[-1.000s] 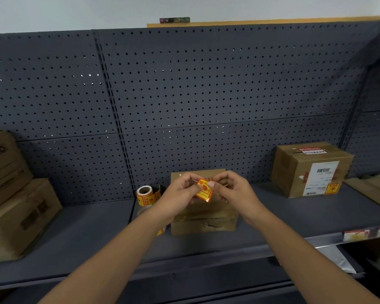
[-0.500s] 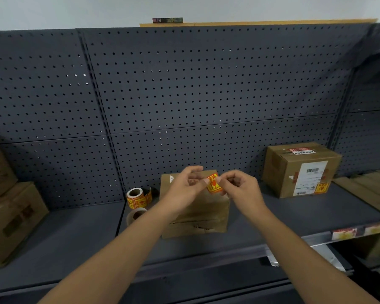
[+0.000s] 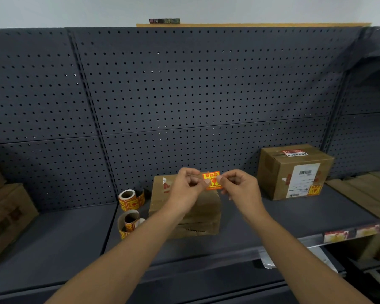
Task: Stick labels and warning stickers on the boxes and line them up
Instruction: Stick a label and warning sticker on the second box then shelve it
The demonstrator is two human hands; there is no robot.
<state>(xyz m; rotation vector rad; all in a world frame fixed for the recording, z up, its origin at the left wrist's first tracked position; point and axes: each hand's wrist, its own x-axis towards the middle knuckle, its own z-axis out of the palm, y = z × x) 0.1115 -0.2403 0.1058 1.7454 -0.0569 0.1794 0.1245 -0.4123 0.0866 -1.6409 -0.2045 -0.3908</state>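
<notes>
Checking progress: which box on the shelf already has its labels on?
The box on the right: it carries a white label and an orange sticker; the middle box shows neither.

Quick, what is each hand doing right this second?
Left hand: pinches the left edge of the warning sticker.
Right hand: pinches the sticker's right edge.
</notes>
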